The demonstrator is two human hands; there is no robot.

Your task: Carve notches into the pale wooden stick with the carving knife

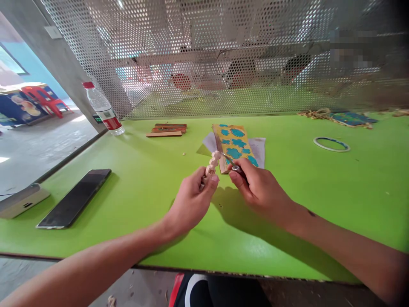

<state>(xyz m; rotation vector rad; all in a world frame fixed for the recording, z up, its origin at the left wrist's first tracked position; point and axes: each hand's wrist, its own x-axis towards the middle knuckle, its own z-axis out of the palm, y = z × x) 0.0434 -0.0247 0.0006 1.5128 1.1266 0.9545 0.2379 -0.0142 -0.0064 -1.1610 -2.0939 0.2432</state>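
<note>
Gripping a pale carved wooden stick [212, 167] in our left hand [191, 200], closed round its lower end, and a small knife [231, 163] in our right hand [260, 187], we hold the blade tip at the stick's upper end; contact cannot be told. Just behind the hands lies a yellow board [234, 145] with teal blotches, on a paper sheet [258, 150]. Both rest on the green desk [143, 204]. Farther out: flat sticks [166, 130] beyond the left hand, a plastic bottle [104, 110] at the far left, a phone [75, 198] lying flat, a grey block [22, 201] at the edge, a thin ring [331, 144] rightward, and a painted piece [351, 119] with twine by the perforated metal screen [223, 55].
</note>
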